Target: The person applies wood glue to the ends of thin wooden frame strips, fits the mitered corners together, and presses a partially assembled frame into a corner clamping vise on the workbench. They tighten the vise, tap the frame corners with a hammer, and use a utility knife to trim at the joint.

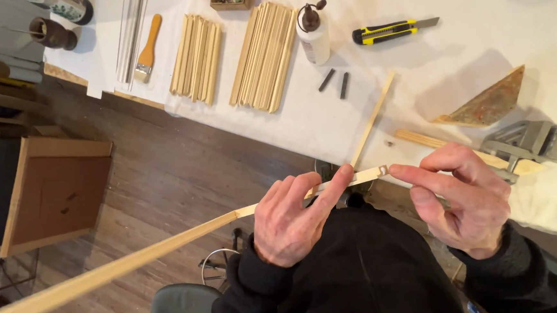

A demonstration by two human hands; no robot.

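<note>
A long thin wooden strip (136, 258) runs from the lower left up to the middle of the view. My left hand (292, 220) is closed around it near its upper end, index finger stretched along the wood. My right hand (464, 196) touches the strip's cut end (377, 171) with its index fingertip, the other fingers curled. Both sleeves are black. A second thin strip (374, 117) lies diagonally on the white-covered table (465, 48) just beyond the hands.
On the table lie two bundles of wooden strips (196, 58), (264, 55), a brush (147, 50), a glue bottle (313, 33), a yellow-black utility knife (390, 32), two small dark sticks (334, 82), a triangular wooden piece (491, 101) and a metal clamp (535, 142). A brown cabinet (55, 189) stands at left on the wood floor.
</note>
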